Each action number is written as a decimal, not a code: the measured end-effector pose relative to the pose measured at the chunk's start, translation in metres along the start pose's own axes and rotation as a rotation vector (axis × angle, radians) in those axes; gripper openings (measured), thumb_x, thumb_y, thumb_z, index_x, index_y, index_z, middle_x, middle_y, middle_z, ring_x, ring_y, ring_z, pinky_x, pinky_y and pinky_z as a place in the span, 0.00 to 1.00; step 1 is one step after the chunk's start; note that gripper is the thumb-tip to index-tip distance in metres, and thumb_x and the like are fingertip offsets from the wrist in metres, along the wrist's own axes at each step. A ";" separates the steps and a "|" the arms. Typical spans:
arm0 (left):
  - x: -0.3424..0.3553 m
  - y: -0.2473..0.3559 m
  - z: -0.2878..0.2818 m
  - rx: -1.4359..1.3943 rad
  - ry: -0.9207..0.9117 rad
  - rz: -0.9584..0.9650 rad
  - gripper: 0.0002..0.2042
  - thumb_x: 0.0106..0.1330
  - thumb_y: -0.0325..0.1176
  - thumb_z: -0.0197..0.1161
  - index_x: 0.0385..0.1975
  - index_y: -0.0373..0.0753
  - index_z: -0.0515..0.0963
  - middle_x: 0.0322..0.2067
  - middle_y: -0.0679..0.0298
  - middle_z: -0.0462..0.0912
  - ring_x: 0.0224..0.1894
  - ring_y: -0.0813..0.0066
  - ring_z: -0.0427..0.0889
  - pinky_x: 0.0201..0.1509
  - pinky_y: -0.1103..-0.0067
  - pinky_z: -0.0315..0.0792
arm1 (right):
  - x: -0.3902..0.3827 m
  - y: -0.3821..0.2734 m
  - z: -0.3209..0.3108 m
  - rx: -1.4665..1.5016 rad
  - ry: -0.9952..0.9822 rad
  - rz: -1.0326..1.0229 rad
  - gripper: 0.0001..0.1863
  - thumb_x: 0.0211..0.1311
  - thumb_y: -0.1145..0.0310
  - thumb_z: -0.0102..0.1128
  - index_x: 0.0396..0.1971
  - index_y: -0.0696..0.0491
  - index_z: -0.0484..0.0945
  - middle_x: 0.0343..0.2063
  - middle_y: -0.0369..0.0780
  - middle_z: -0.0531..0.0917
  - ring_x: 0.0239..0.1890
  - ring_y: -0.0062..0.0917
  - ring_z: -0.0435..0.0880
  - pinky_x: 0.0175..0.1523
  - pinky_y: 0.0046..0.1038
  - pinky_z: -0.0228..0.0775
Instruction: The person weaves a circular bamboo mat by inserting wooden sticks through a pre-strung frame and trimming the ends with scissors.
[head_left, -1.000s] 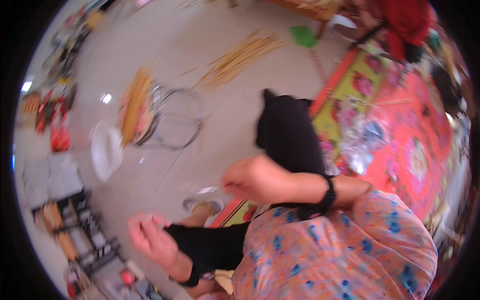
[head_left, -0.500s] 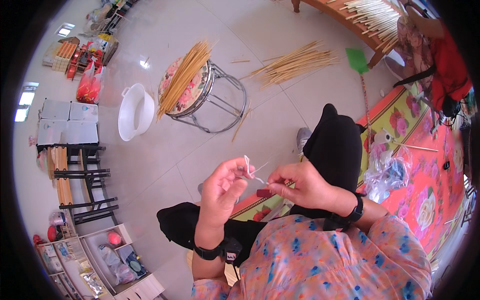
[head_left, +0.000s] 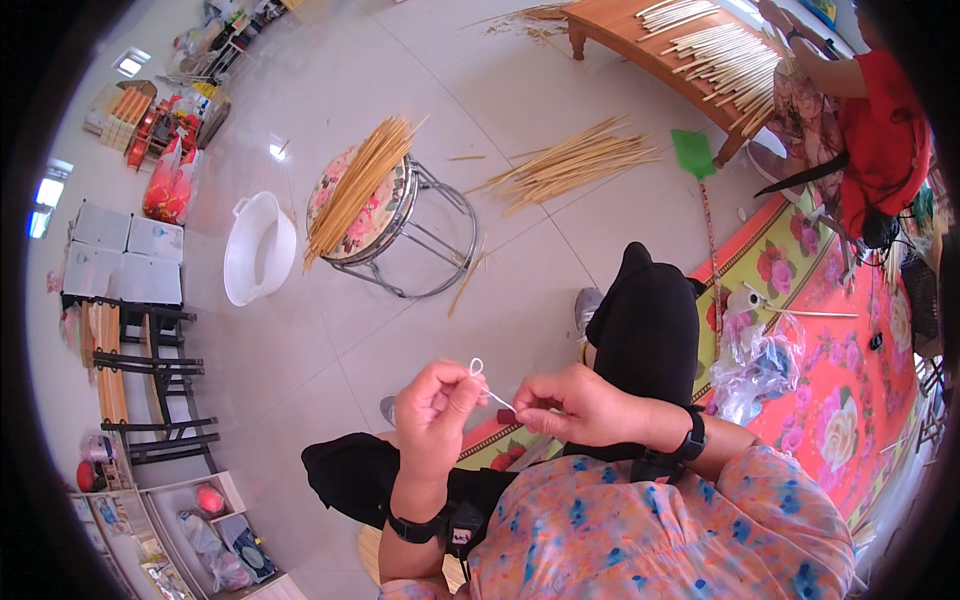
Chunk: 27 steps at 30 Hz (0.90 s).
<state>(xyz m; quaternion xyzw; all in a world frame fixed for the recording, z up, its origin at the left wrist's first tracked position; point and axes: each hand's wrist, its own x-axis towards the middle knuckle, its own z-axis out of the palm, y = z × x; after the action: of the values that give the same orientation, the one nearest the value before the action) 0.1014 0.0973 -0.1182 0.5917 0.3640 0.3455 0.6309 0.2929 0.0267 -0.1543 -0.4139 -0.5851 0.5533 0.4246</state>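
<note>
In front of my body, my left hand (head_left: pixel 435 410) pinches a thin white string (head_left: pixel 497 399), with a small loop standing up above its thumb and forefinger. My right hand (head_left: pixel 580 407) is closed on the string's other part a short way to the right, so a short length runs between the two hands. Both hands are raised over the gap between my black-clad knees (head_left: pixel 642 335). Each wrist wears a black strap.
Straw bundles lie on a round stool (head_left: pixel 415 240) and the tiled floor (head_left: pixel 380 330). Around are a white basin (head_left: pixel 258 270), folded frames (head_left: pixel 165 440), a wooden bench (head_left: pixel 600 40) with sticks, a green swatter (head_left: pixel 692 152), a flowered mat (head_left: pixel 840 350) with plastic bags, and another person (head_left: pixel 870 140).
Earlier my hands were apart and blurred. Since half a second ago they have moved slightly downward in view, and the string between them has become straighter, with a clearer loop.
</note>
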 end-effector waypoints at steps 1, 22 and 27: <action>0.000 0.002 -0.002 0.029 0.038 0.046 0.01 0.65 0.21 0.57 0.32 0.30 0.73 0.29 0.64 0.78 0.29 0.82 0.76 0.36 0.85 0.71 | 0.000 -0.004 -0.002 0.019 -0.017 0.031 0.07 0.64 0.71 0.58 0.35 0.59 0.76 0.25 0.36 0.80 0.28 0.18 0.77 0.34 0.21 0.70; 0.002 0.031 -0.017 0.092 0.211 0.289 0.06 0.71 0.28 0.49 0.32 0.34 0.68 0.29 0.56 0.79 0.24 0.77 0.75 0.33 0.81 0.71 | 0.004 -0.016 -0.004 0.039 0.012 0.073 0.08 0.67 0.70 0.54 0.32 0.59 0.73 0.20 0.36 0.77 0.24 0.16 0.75 0.29 0.21 0.69; -0.007 0.026 -0.009 -0.162 -0.071 0.162 0.04 0.68 0.26 0.54 0.34 0.32 0.69 0.30 0.55 0.80 0.23 0.79 0.77 0.33 0.81 0.73 | 0.007 -0.008 0.009 -0.172 0.077 -0.098 0.05 0.60 0.73 0.57 0.30 0.59 0.73 0.19 0.45 0.77 0.20 0.38 0.76 0.28 0.30 0.69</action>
<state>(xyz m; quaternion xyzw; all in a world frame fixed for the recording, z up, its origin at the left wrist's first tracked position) 0.0898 0.0975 -0.0924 0.5779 0.2633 0.4025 0.6593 0.2818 0.0302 -0.1458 -0.4406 -0.6332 0.4634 0.4361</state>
